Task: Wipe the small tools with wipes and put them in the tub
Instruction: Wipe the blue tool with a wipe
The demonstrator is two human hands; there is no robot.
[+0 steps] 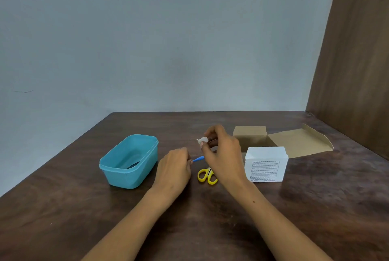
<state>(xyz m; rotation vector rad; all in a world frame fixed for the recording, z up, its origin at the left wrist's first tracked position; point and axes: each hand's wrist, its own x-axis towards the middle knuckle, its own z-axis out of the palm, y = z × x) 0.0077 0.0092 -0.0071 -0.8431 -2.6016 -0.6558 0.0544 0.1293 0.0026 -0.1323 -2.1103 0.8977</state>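
A blue plastic tub [129, 160] stands on the dark wooden table at the left, with something dark lying on its bottom. My left hand [175, 166] pinches a small blue tool [198, 158] just right of the tub. My right hand [223, 151] is raised above it and pinches a crumpled white wipe [202, 140] between the fingertips. Yellow-handled scissors [207, 175] lie on the table under my right hand, their blades hidden by it.
A white box of wipes [266, 164] stands to the right of my hands. Behind it lies an open brown cardboard box [280, 140] with its flap spread out. A brown wooden panel [357, 60] rises along the right side; a grey wall stands behind the table.
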